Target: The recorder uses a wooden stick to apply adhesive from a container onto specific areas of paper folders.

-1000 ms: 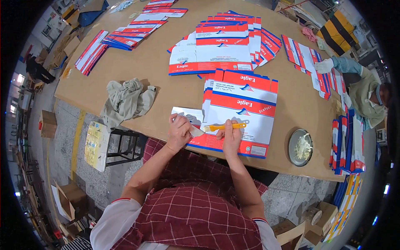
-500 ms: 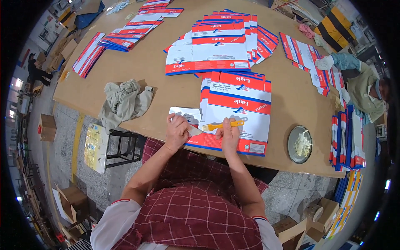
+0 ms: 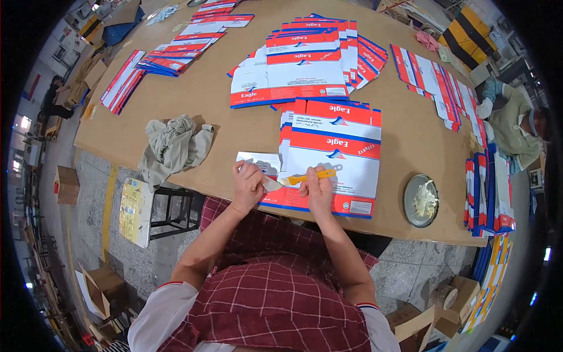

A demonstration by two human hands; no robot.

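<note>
In my right hand [image 3: 318, 190] is a yellow-handled brush [image 3: 302, 178], gripped by its handle with the bristle end pointing left. Those bristles meet a white flap [image 3: 271, 184] at the left side of a flat printed carton [image 3: 346, 136], or lie just above it. My left hand [image 3: 248, 185] pinches this flap between closed fingers. Red, white and blue, the carton lies on top of a small stack at the table's near edge. A round grey dish [image 3: 421, 200] with pale, shredded-looking stuff sits to the right of my right hand.
A larger pile of flat cartons [image 3: 305, 64] lies beyond, with more at the far left [image 3: 182, 53]. A crumpled grey-green cloth [image 3: 177, 146] is on the left. At right, a co-worker [image 3: 516, 123] reaches toward cartons [image 3: 431, 82]. Folded cartons [image 3: 487, 193] stand at the right edge.
My right hand and the brush have shifted slightly left along the flap. My left hand keeps its pinch. The co-worker's hand has drawn back a little from the cartons.
</note>
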